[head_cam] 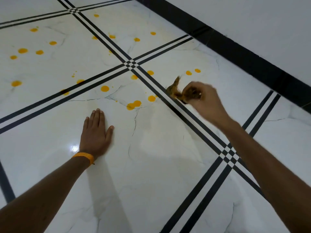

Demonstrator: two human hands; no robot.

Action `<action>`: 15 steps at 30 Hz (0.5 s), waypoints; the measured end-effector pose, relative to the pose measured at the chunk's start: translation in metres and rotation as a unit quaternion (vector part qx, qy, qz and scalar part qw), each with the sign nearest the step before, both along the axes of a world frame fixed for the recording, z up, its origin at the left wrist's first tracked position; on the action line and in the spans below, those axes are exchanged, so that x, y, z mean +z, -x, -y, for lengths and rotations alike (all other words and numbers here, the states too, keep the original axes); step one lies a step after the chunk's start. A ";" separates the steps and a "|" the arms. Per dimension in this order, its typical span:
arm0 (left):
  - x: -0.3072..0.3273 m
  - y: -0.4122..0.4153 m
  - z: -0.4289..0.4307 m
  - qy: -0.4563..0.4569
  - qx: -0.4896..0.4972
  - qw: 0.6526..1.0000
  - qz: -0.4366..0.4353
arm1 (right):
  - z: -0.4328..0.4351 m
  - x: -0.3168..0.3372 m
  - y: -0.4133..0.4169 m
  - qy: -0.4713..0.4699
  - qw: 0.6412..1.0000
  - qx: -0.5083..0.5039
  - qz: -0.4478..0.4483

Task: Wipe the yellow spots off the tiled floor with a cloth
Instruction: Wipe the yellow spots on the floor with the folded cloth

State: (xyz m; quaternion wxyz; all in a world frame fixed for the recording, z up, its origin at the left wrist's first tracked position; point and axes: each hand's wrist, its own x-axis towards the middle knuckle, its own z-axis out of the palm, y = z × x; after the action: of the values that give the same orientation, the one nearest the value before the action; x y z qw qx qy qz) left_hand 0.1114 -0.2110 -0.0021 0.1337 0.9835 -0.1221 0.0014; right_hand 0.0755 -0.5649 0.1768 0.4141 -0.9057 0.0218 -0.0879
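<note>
The left hand (96, 132) lies flat on the white tiled floor (151, 165), palm down, with the fingers stretched out and close together; it holds nothing. An orange band (83, 156) sits around its wrist. The right hand (203, 100) is blurred and is closed around a crumpled brownish cloth (178, 91). The cloth is at the black double line (176, 106) that runs between two tiles, and one end of it sticks out to the left of the fingers. It is not possible to tell whether the cloth touches the floor. Many yellow spots (134, 105) are spread over the tiles beyond the hands. A pair of joined spots lies between the two hands, and two small spots (193, 71) lie just beyond the cloth. A dark skirting strip (235, 47) runs along the bottom of the pale wall (252, 17) on the right.
</note>
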 end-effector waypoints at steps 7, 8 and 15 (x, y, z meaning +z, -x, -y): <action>0.001 0.001 0.001 -0.005 0.001 1.000 0.001 | -0.026 -0.081 0.048 0.004 0.977 0.061 -0.203; 0.000 0.000 0.000 -0.009 0.000 1.000 0.002 | -0.028 -0.090 0.039 0.012 0.985 0.019 -0.171; 0.004 0.000 0.021 0.018 0.058 0.998 -0.008 | -0.066 -0.158 -0.011 0.275 0.947 -0.086 -0.144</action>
State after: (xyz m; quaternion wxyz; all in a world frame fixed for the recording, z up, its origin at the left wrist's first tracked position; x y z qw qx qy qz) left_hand 0.1112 -0.2317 0.0015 0.1520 0.9863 -0.0635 0.0033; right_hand 0.0868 -0.4986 0.0190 0.1318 -0.9822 0.1340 0.0057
